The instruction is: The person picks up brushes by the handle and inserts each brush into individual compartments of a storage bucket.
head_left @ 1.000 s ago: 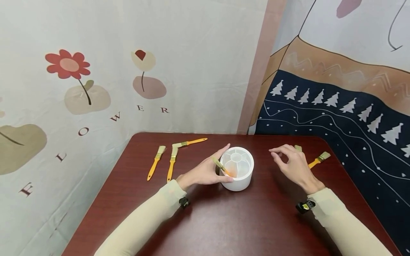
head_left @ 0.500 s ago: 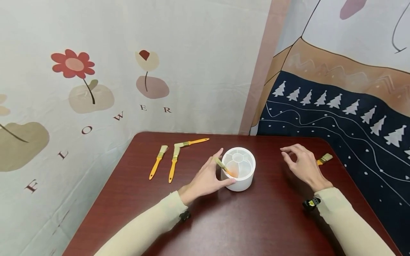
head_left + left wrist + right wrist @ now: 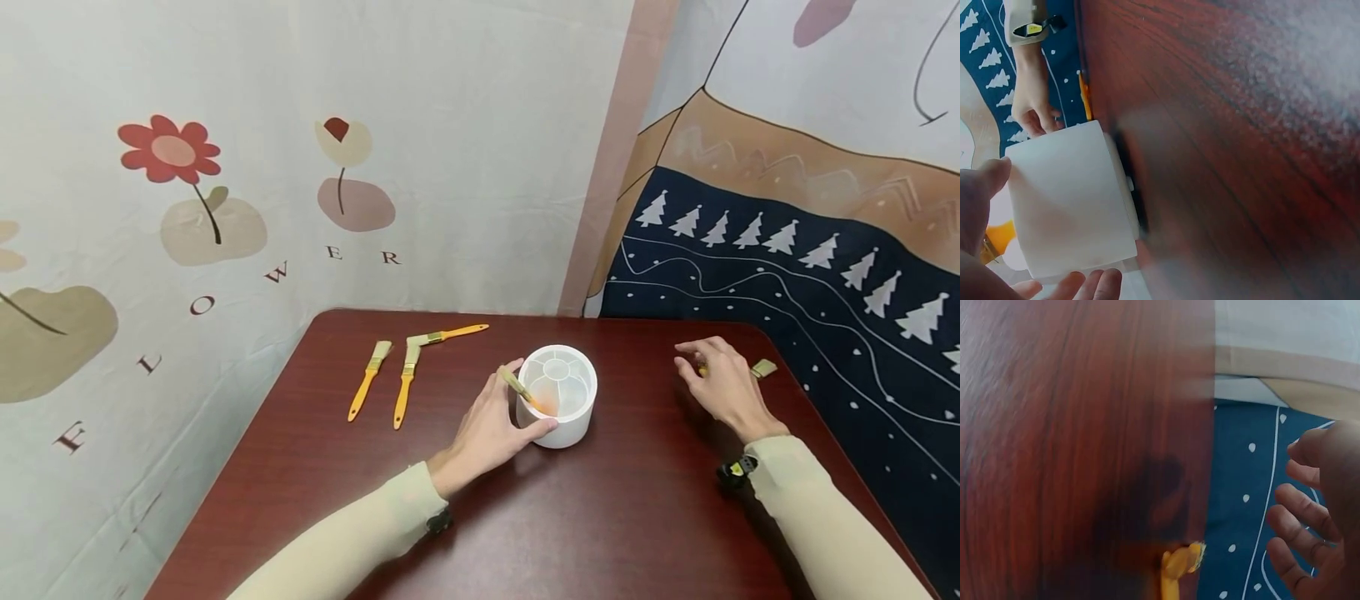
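Observation:
My left hand holds a white round divided holder from its left side, thumb at the front rim and fingers spread along the wall. A paintbrush leans in it, handle down in a compartment and pale bristles over the left rim. In the left wrist view the holder's smooth wall sits between thumb and fingertips. My right hand hovers with loosely bent fingers over the table's right side. Beneath it lie yellow-handled paintbrushes, mostly hidden in the head view except some bristles.
Three more yellow-handled brushes lie at the left: an outer brush, an inner brush and a slanted brush behind it. The dark red table backs onto a flower-printed curtain and a blue tree-patterned cloth.
My right hand has moved right, over the brushes there. The left hand's fingers have slid slightly lower and nearer around the holder, which stays in place with its brush.

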Demonstrator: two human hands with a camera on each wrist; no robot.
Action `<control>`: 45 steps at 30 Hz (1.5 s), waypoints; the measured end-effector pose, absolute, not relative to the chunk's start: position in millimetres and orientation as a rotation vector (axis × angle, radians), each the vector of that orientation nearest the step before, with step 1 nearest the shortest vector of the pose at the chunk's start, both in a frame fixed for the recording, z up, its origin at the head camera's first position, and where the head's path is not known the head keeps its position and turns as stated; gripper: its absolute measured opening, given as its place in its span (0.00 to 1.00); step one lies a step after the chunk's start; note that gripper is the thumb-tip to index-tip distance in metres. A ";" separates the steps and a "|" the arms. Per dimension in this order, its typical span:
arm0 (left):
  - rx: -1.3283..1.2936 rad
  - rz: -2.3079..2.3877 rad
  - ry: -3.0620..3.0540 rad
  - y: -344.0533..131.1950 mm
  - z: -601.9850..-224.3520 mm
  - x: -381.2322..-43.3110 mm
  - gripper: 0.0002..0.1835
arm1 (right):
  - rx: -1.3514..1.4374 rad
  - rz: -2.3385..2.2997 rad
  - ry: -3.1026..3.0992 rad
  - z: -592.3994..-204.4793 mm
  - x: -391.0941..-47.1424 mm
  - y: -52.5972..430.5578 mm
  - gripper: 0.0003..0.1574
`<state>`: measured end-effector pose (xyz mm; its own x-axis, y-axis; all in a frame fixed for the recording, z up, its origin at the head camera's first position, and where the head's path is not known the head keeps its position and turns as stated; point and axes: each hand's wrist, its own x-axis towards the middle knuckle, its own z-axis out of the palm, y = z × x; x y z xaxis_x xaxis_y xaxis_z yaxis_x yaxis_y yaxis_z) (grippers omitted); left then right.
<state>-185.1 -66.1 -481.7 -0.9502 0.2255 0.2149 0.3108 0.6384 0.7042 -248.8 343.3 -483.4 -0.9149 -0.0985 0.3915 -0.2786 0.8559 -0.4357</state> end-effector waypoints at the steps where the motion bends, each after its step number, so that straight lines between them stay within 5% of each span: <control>1: -0.448 -1.213 -2.743 -65.6 -481.6 -184.9 0.58 | 0.270 0.702 -2.684 -484.4 -249.0 345.2 0.20; 45: -0.597 -1.270 -2.782 -78.5 -470.8 -196.9 0.57 | 0.116 0.627 -2.904 -500.5 -267.3 380.7 0.29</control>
